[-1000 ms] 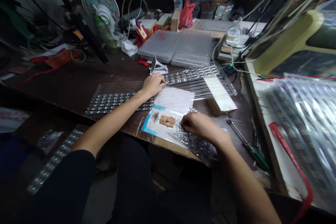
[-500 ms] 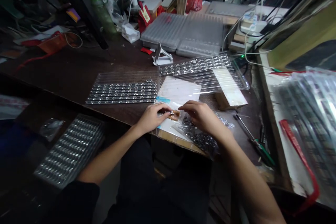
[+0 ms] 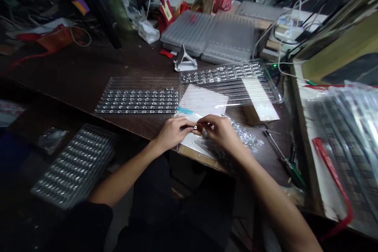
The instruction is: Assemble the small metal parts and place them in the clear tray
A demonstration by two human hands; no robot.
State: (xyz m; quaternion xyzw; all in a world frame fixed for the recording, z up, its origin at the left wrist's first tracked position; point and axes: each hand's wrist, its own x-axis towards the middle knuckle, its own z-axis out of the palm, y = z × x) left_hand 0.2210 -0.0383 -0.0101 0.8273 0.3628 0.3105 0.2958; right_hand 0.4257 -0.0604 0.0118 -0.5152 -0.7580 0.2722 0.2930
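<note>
Dark-brown tabletop (image 3: 141,65), small silvery metal part (image 3: 195,127) just below the frame's centre.
The left hand (image 3: 170,133) pinched it, thumb nearly meeting fingertips; the right hand (image 3: 220,130) curled close, its hold unclear. Probably light, stiff and slippery, it suited an edge grip; fingers partly hid the tan block (image 3: 199,130) there.

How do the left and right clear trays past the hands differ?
The left tray is filled on its near side, the right tray on its far side. The left tray shows more filled rows than the right tray. The left tray's rows run nearly straight across the view; the right tray's slant. Both are clear, ridged and partly filled.
</note>
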